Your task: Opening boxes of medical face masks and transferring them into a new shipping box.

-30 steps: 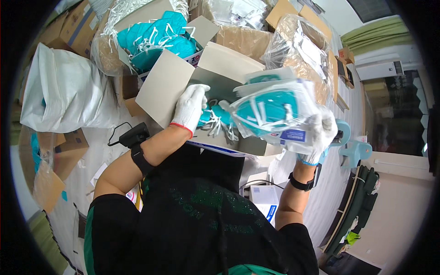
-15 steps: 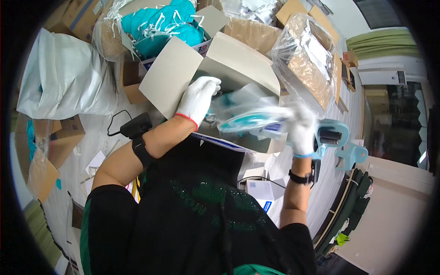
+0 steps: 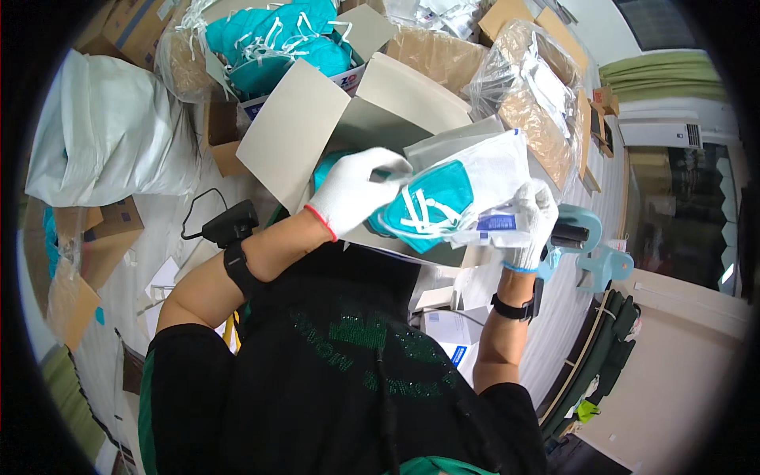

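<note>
A teal face mask (image 3: pixel 435 198) with white straps lies against clear plastic pouches (image 3: pixel 497 162) over an open carton (image 3: pixel 289 131). My right hand (image 3: pixel 534 218), in a white knitted glove with a blue cuff, grips the pouches at their right end. One pouch carries a blue printed patch. My left hand (image 3: pixel 360 186), gloved in white with a red cuff, is at the mask's upper left edge, its fingers curved and apart from the thumb. Teal material shows behind that hand inside the carton. Whether the left fingertips touch the mask is unclear.
Beyond the carton stands a box heaped with teal masks (image 3: pixel 273 39). A large white sack (image 3: pixel 111 131) is at the left. Plastic-wrapped cardboard (image 3: pixel 526 119) lies at the far right. A light-blue device (image 3: pixel 598 245) stands right of my right hand.
The pouches and mask, blurred by motion before, now show sharply and sit higher over the carton. My left hand has moved right and down toward the mask, its fingers loosened.
</note>
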Demonstrator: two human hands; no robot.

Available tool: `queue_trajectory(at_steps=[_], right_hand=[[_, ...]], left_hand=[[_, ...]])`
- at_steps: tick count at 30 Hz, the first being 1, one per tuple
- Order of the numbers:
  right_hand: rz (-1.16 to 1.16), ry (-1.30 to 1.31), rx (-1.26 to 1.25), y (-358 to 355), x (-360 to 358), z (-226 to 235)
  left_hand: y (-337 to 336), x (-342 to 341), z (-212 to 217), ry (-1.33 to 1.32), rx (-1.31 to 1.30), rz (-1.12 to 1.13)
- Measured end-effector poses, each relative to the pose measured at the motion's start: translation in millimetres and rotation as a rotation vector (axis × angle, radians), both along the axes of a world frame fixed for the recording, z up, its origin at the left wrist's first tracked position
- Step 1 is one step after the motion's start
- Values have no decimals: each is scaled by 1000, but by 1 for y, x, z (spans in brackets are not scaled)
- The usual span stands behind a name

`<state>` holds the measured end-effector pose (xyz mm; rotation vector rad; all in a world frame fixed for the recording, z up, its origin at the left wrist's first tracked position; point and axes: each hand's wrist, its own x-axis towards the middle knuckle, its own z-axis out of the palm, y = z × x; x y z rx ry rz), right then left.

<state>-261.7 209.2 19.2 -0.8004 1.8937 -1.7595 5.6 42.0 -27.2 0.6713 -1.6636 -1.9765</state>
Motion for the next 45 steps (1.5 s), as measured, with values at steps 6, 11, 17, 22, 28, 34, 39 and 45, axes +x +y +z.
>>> queue_trajectory(at_steps=[6, 11, 17, 22, 28, 34, 39, 45], right_hand=[[-51, -31, -57, 1, -5, -8], [-137, -11, 2, 0, -8, -18], [-354, 71, -114, 10, -39, 13], [-317, -150, -313, -2, -61, 33], [-140, -365, -370, -88, -101, 14], [12, -357, -356, -257, -166, 25], [176, -506, -501, -354, -227, 25], [46, -495, -271, -297, -260, -20]], left_hand=[[-1, 1, 0, 37, 321, 54], [-1, 0, -2, 50, -117, 53], [-14, 14, -15, -210, -199, 247], [-13, 16, -1, -626, -533, -178], [-1, 3, 10, -538, -886, 79], [-5, 7, -4, -358, -596, -51], [-8, 4, 14, -450, -450, -196], [-15, -4, 12, -520, -387, -323]])
